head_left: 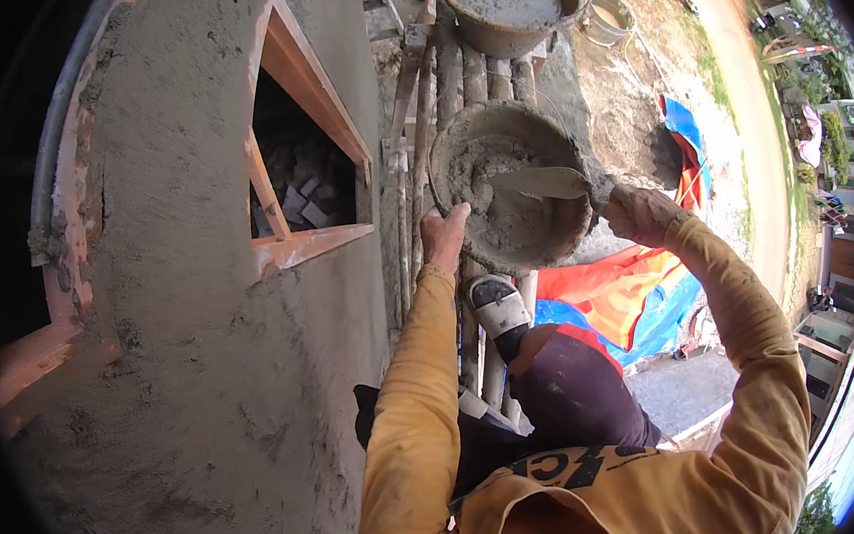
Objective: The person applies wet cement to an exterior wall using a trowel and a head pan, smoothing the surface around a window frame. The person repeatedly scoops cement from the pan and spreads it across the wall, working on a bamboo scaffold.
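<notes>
A round mortar bucket [547,129] sits in front of me on a platform of poles, with wet grey mortar [511,218] inside. My left hand [445,235] is closed on the bucket's left rim. In my right hand [644,215], fingers wrapped round its handle, is a trowel [541,184]. Its mortar-smeared blade points left, over the inside of the bucket. The handle is mostly hidden by my fingers.
Left of me stands a freshly plastered wall [180,317] with a wood-framed window opening [309,65]. Beyond the bucket is a larger tub [500,45] of grey mix on the pole platform [473,78]. Orange and blue tarps [610,298] lie below right, near a pail [610,20].
</notes>
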A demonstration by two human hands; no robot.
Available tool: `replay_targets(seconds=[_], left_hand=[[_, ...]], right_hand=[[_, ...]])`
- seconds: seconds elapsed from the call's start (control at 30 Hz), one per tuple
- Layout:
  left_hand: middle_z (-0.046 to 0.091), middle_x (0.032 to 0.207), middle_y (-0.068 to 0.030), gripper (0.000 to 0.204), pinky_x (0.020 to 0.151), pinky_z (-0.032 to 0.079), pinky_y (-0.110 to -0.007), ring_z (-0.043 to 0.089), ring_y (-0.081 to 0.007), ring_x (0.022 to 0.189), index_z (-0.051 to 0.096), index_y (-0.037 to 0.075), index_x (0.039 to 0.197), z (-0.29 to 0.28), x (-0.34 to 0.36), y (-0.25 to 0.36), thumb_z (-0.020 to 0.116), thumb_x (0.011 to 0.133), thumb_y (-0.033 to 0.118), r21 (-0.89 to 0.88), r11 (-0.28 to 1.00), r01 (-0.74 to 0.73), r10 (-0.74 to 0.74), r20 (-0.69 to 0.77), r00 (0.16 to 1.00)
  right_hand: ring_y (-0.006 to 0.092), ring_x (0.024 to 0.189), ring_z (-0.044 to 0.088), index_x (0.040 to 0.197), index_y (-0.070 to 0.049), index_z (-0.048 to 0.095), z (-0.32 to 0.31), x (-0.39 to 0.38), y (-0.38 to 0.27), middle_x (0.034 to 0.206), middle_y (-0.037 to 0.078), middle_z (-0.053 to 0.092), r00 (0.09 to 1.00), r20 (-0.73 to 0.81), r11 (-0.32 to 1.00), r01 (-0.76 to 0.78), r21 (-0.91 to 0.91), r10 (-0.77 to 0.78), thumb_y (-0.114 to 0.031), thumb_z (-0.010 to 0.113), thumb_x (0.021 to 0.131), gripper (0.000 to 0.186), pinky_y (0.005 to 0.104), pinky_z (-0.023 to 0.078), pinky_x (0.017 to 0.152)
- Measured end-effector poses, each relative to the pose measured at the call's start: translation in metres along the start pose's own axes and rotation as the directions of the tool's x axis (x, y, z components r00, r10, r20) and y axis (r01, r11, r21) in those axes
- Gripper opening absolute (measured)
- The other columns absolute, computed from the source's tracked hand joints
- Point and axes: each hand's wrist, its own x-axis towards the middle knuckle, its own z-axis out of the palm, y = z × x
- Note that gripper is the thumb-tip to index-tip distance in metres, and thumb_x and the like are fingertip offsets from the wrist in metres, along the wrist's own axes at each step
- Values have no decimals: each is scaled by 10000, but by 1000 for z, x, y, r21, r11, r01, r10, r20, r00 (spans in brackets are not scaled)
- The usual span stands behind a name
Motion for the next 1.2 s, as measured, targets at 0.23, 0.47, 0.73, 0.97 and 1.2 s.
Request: replay_targets(seconds=[0.23, 0.47, 0.73, 0.97, 1.2], left_hand=[[587, 802, -315, 370, 729, 459, -493, 579, -462, 808, 570, -84, 807, 38, -69, 55, 555, 725, 276, 435, 901, -6, 83, -158, 984], [604, 802, -269, 287, 717, 459, -491, 582, -441, 795, 576, -40, 789, -39, -213, 127, 560, 706, 234, 575, 807, 137, 9, -244, 970], [614, 757, -237, 261, 672, 461, -438, 593, -410, 752, 598, -51, 784, -130, -397, 263, 578, 718, 200, 495, 857, 143, 28, -323, 946], [618, 763, -208, 213, 667, 455, -399, 599, -351, 725, 592, -54, 816, -163, -502, 331, 571, 734, 141, 296, 954, 44, 71, -369, 927], [600, 746, -118, 195, 680, 443, -331, 537, -206, 693, 553, -84, 804, -165, -531, 378, 549, 727, 94, 142, 989, -34, 101, -498, 861]], right_hand=[[354, 731, 589, 875, -30, 516, 11, -137, -28, 743, 160, 584, 946, -4, 805, -274, 526, 324, -262, 614, 769, 273, 407, 456, 657], [345, 732, 605, 785, -10, 535, -46, -203, -72, 737, 191, 597, 933, 227, 851, -349, 393, 279, -337, 645, 756, 346, 416, 460, 651], [298, 769, 620, 866, -134, 632, -63, -190, -178, 856, 117, 631, 940, 293, 964, 107, 242, -178, -344, 534, 789, 244, 402, 495, 683], [286, 833, 629, 986, -104, 625, -108, -232, -297, 940, 130, 641, 795, 179, 766, 456, 453, -579, -264, 571, 761, 282, 375, 503, 710], [284, 734, 637, 995, -45, 625, -218, -281, -287, 798, 182, 640, 819, 343, 848, 290, 445, -460, -292, 624, 780, 327, 365, 503, 657]])
